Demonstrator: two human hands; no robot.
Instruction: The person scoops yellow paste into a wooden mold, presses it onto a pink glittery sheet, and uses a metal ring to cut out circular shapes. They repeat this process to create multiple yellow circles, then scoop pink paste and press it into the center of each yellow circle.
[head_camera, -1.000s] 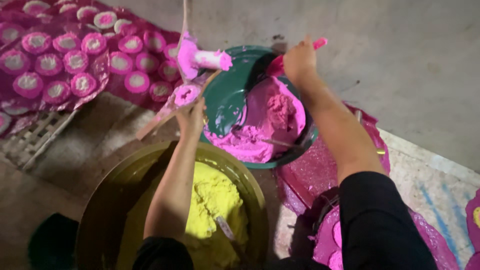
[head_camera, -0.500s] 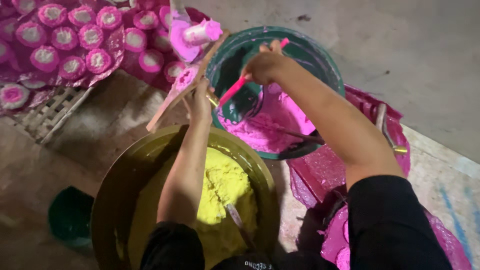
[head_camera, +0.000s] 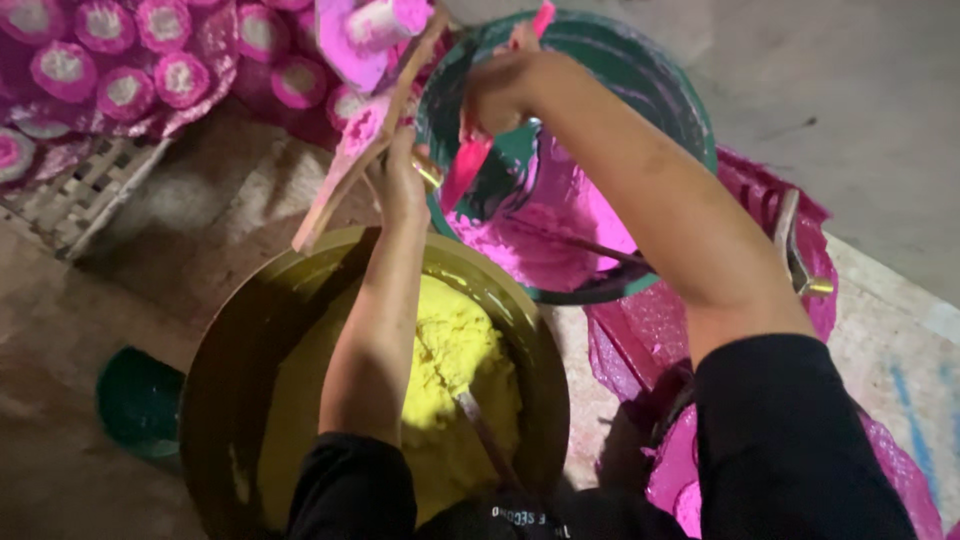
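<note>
Pink paste (head_camera: 540, 250) lies in a heap inside a green basin (head_camera: 690, 110) at the top centre of the view, seen from above by the person working. The right hand (head_camera: 500, 90) is closed around a pink-smeared stick (head_camera: 470, 170), its tip pointing down into the basin, just above the paste. The left hand (head_camera: 400, 180) reaches forward over a large yellow-green bowl (head_camera: 240, 340) and is clamped on a flat wooden paddle (head_camera: 360, 150), which is coated with pink paste and slants up toward a pink-covered spindle (head_camera: 375, 25). The bowl nearest the person holds a mound of yellow paste (head_camera: 460, 350), with a thin stick (head_camera: 485, 435) standing in it. At the top left, rows of small round pink pieces with pale centres (head_camera: 110, 70) lie on a pink sheet over a woven mat (head_camera: 80, 200). Judging by these rows, many pieces are already made. A good deal of pink paste is left in the basin, and the yellow heap looks hardly used. Pink plastic sheeting (head_camera: 650, 330) lies crumpled to the right of the bowls, and a small dark green lid (head_camera: 135, 400) sits on the floor at the left.
</note>
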